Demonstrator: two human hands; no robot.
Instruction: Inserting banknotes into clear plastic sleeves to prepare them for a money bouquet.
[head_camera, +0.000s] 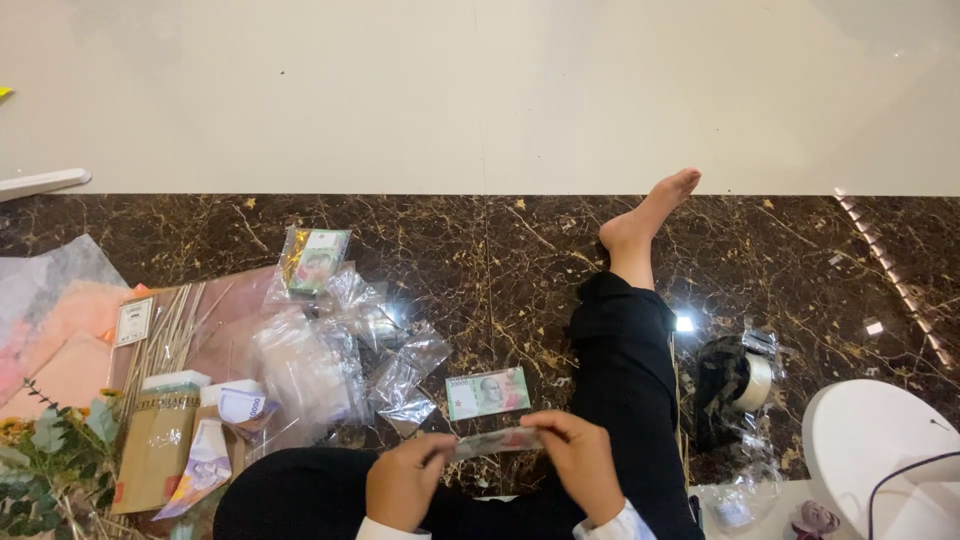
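Observation:
My left hand (404, 480) and my right hand (580, 463) hold a folded banknote in a clear sleeve (495, 441) between them, one hand at each end, just above my lap. A flat green banknote (487, 392) lies on the dark marble floor right beyond it. Left of that lies a heap of clear plastic sleeves (340, 365), and one sleeve with a green banknote inside (316, 260) sits farther off. My outstretched leg in black trousers (628, 360) ends in a bare foot (650, 212).
At left are pink and grey wrapping sheets (55, 320), a bundle of thin sticks (175, 325), brown boxes (160, 440), purple banknotes (215, 445) and green foliage (45, 460). A tape roll (755, 382) and a white round stool (880, 450) stand at right.

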